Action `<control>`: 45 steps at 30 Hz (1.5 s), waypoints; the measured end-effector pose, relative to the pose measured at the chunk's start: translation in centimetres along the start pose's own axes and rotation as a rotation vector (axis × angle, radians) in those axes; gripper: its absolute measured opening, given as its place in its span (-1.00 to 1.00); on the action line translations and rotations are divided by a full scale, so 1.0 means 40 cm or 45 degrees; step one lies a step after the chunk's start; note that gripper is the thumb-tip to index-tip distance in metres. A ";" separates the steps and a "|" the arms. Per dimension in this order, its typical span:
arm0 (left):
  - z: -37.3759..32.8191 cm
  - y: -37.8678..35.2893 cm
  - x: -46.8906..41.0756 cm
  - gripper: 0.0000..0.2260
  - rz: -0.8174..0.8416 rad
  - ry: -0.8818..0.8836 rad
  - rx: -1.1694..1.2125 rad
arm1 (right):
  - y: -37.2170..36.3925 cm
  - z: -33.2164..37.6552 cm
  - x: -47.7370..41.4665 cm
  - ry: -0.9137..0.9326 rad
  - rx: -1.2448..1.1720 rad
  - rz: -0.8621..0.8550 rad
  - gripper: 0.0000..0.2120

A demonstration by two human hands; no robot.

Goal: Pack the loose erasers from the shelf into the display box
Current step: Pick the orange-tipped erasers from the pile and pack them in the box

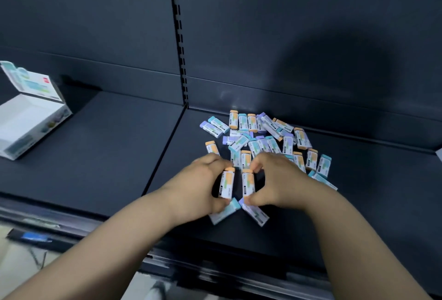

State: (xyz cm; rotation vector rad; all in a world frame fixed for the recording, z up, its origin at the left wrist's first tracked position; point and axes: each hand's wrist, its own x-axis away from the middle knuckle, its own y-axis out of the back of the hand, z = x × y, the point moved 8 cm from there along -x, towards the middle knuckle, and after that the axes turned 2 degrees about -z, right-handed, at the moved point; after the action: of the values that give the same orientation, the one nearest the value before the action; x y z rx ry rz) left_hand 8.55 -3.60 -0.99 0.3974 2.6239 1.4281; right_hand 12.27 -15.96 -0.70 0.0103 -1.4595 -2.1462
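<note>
Several loose erasers (263, 137) in white sleeves with orange, teal or purple ends lie in a heap on the dark shelf (107, 156). My left hand (201, 185) grips an orange-ended eraser (227, 182) by its two ends, held lengthwise. Right beside it, my right hand (277, 180) pinches another orange-ended eraser (247, 183) the same way. Two more erasers (239, 211) lie just under my hands. The white display box (26, 122) stands open at the far left of the shelf, its lid flap raised and its inside looking bare.
A slotted upright (179, 36) splits the dark back panel behind the heap. The shelf's front rail (215, 266) runs below my forearms, with pale floor beneath it at the lower left.
</note>
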 end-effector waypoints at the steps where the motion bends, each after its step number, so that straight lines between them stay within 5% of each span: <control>1: 0.013 0.019 0.007 -0.38 -0.032 -0.010 0.000 | 0.008 0.026 0.003 0.020 -0.076 -0.050 -0.48; 11: 0.306 0.284 0.148 -0.40 -0.162 -0.141 -0.395 | -0.106 0.413 -0.122 0.048 -0.298 -0.404 -0.42; 22: 0.618 0.535 0.311 -0.38 -0.203 -0.169 -0.384 | -0.202 0.822 -0.259 0.177 -0.440 -0.431 -0.48; 31: 0.836 0.691 0.310 -0.41 -0.215 0.227 -0.573 | -0.194 0.896 -0.372 0.196 -0.470 -0.450 -0.47; 38: 0.960 0.661 0.249 -0.44 -0.036 0.408 -0.411 | -0.224 0.986 -0.479 0.158 -0.213 -0.401 -0.40; 45: 1.036 0.623 0.223 -0.51 0.138 0.427 -0.326 | -0.319 1.051 -0.606 -0.036 0.253 -0.313 -0.66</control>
State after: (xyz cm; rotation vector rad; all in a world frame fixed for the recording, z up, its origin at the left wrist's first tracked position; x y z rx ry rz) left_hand 13.98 45.25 -2.53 0.2952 2.6422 1.9940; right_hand 15.03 34.12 -1.27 0.2439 -1.7611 -2.1868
